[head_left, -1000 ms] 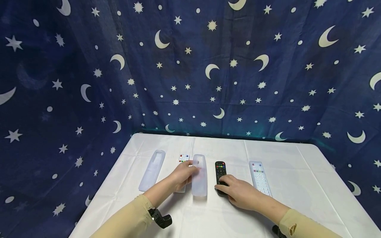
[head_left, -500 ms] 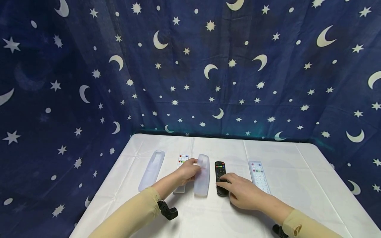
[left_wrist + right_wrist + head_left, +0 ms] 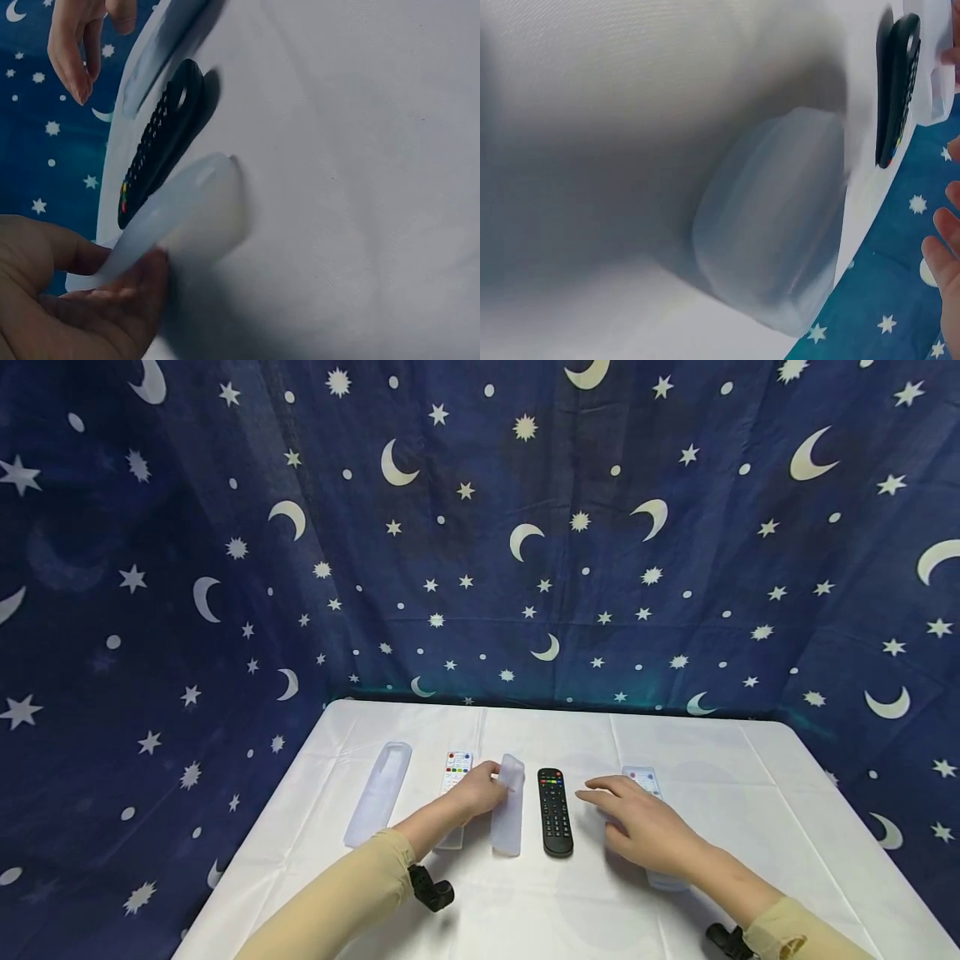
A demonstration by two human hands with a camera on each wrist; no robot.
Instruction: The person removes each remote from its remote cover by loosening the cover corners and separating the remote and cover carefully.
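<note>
My left hand [image 3: 477, 789] pinches the edge of a translucent remote cover [image 3: 507, 818] between thumb and fingers. The cover is tilted on its side, and the left wrist view shows the thumb and fingers on its near end. To its right lies a black remote control [image 3: 555, 814], buttons up, touched by neither hand. Farther right, my right hand [image 3: 641, 822] hovers with spread, relaxed fingers and holds nothing. Beneath that hand and partly hidden lies a white remote in a translucent cover [image 3: 643, 779].
Another white remote [image 3: 457, 765] lies partly behind my left hand. A second translucent cover [image 3: 378, 793] rests at the left of the white-clothed table [image 3: 585, 910]. Behind the table hangs a blue curtain [image 3: 480, 527] with moons and stars.
My right hand has lifted off the black remote and moved right, over the covered white remote. My left hand has shifted slightly right, turning its cover more onto its side.
</note>
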